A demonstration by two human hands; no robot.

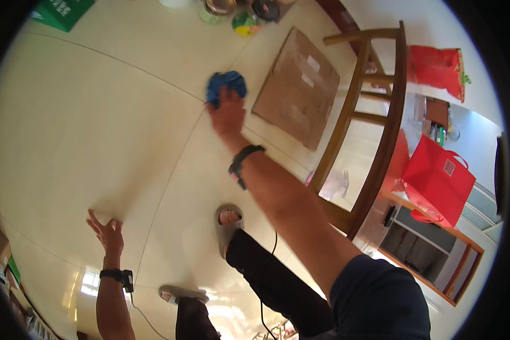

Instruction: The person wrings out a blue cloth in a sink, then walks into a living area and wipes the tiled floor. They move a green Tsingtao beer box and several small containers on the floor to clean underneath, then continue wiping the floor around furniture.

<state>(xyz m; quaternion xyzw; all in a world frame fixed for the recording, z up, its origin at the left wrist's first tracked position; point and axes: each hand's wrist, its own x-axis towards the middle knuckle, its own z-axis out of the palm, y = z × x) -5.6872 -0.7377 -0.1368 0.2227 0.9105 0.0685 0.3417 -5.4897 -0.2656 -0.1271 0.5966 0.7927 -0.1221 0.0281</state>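
Observation:
My right hand (228, 114) is spread over a bunched blue cloth (227, 83) against the glossy cream tiled floor (110, 148); the hand is slightly blurred, and its fingers lie on the cloth's near edge. To the lower left, my left hand (109, 235) is held with fingers apart and nothing in it, its shadow on the tiles. Each wrist wears a black band, and a thin cable hangs from the left one. My feet in grey sandals (229, 225) stand below, between the arms.
A flattened cardboard box (297, 89) lies right of the cloth, beside a wooden frame (391, 119). Tins and containers (246, 23) stand at the top, a green box (63, 12) at top left. A red paper bag (440, 180) is at the right. A black cable (275, 244) crosses near my leg.

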